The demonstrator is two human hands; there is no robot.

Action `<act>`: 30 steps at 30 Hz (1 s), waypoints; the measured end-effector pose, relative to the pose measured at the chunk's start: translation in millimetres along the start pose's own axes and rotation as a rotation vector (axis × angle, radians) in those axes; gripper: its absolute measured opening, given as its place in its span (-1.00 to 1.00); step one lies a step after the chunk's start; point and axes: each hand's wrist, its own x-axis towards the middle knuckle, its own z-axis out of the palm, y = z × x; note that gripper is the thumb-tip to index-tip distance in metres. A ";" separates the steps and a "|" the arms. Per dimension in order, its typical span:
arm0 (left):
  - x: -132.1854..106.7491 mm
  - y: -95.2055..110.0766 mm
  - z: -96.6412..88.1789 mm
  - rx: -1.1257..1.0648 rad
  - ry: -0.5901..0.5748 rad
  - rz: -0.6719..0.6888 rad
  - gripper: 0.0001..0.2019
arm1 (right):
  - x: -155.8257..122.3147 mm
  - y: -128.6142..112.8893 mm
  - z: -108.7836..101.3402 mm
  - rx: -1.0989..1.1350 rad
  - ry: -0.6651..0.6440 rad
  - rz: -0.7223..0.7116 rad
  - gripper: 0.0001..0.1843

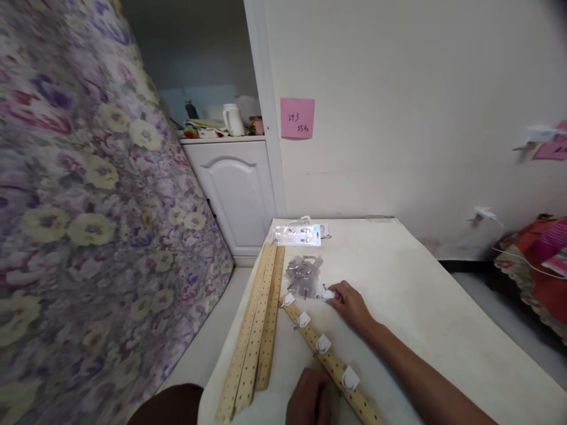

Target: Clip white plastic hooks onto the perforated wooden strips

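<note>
My right hand [349, 304] pinches a small white hook [328, 294] with a metal end, just right of some clear bags of small metal parts [303, 277]. Beneath it, a perforated wooden strip [333, 364] lies slantwise on the table. Several white square-backed hooks [323, 343] sit in a row along that strip. My left hand [309, 398] is curled closed beside the strip's near part; whatever its fingers may hold is hidden. To the left, more perforated wooden strips [254, 330] lie side by side, lengthwise.
Clear blister packs [296, 235] lie at the table's far left corner. The white table [425, 313] meets the wall at the back. A floral curtain [88, 206] hangs on the left, near a white cabinet [237, 195]. A red patterned cloth [538, 271] is at right.
</note>
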 end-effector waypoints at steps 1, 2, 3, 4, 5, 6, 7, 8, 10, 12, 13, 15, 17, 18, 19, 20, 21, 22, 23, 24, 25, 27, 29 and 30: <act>0.0 0.3 -0.2 0.001 -0.001 0.007 -0.83 | -3.1 -1.5 -4.9 0.009 0.005 -0.010 -0.77; 0.0 1.1 -0.4 -0.002 -0.002 0.015 -0.83 | -7.2 -3.2 -10.5 0.016 0.010 -0.016 -0.78; -0.1 2.3 -0.7 -0.006 -0.004 0.020 -0.84 | -12.6 -5.1 -16.8 0.026 0.013 -0.018 -0.79; -0.2 4.1 -0.9 -0.009 -0.006 0.014 -0.83 | -19.4 -7.2 -23.7 0.041 0.014 -0.017 -0.79; -0.4 6.2 -1.2 -0.010 -0.008 0.005 -0.83 | -27.8 -9.2 -31.1 0.065 0.010 -0.011 -0.79; -0.6 8.5 -1.4 -0.009 -0.009 -0.007 -0.83 | -37.6 -11.2 -38.7 0.102 0.000 -0.002 -0.79; -0.8 10.7 -1.6 -0.006 -0.010 -0.021 -0.83 | -48.6 -12.9 -46.3 0.150 -0.018 0.012 -0.79; -0.8 12.9 -1.9 -0.002 -0.006 -0.027 -0.82 | -60.7 -14.1 -53.7 0.208 -0.044 0.032 -0.78; -0.5 16.5 -2.9 -0.009 -0.023 -0.033 -0.82 | -86.2 -15.0 -66.8 0.323 -0.119 0.086 -0.77; -0.4 19.7 -4.7 -0.021 -0.029 -0.039 -0.82 | -111.3 -13.6 -76.6 0.411 -0.203 0.137 -0.78; -0.9 21.5 -6.0 -0.031 -0.030 -0.047 -0.82 | -122.7 -12.4 -80.0 0.434 -0.237 0.152 -0.78; -4.1 26.2 -8.4 -0.055 -0.009 -0.072 -0.83 | -141.6 -10.2 -84.4 0.440 -0.288 0.150 -0.78; -11.1 32.3 -9.6 -0.093 0.018 -0.112 -0.83 | -154.7 -9.1 -86.7 0.422 -0.318 0.128 -0.79; -15.8 35.6 -9.1 -0.120 0.019 -0.146 -0.82 | -159.3 -9.1 -87.4 0.421 -0.331 0.117 -0.79; -21.1 38.7 -7.8 -0.158 -0.002 -0.188 -0.80 | -162.7 -9.4 -88.2 0.427 -0.344 0.110 -0.79; -26.8 41.4 -5.4 -0.211 -0.050 -0.242 -0.78 | -165.4 -10.0 -88.9 0.434 -0.357 0.104 -0.79; -32.5 43.5 -2.0 -0.277 -0.123 -0.308 -0.74 | -167.4 -10.6 -89.6 0.440 -0.367 0.097 -0.78; -37.9 44.8 2.4 -0.351 -0.207 -0.380 -0.70 | -168.9 -11.1 -90.3 0.439 -0.377 0.087 -0.78; -42.9 45.2 7.6 -0.426 -0.293 -0.453 -0.66 | -170.1 -11.4 -90.8 0.434 -0.382 0.075 -0.79; -47.2 45.0 13.3 -0.495 -0.365 -0.519 -0.62 | -171.1 -11.5 -91.2 0.424 -0.384 0.064 -0.79; -50.7 44.1 19.1 -0.551 -0.416 -0.573 -0.57 | -171.7 -11.2 -91.2 0.415 -0.385 0.057 -0.80; -55.0 41.9 30.0 -0.633 -0.480 -0.638 -0.49 | -172.4 -9.5 -90.6 0.399 -0.388 0.050 -0.80; -55.8 40.8 37.9 -0.698 -0.527 -0.671 -0.45 | -172.4 -7.1 -89.5 0.392 -0.393 0.051 -0.79; -55.2 41.2 40.5 -0.725 -0.550 -0.683 -0.43 | -172.3 -6.0 -89.1 0.393 -0.398 0.052 -0.79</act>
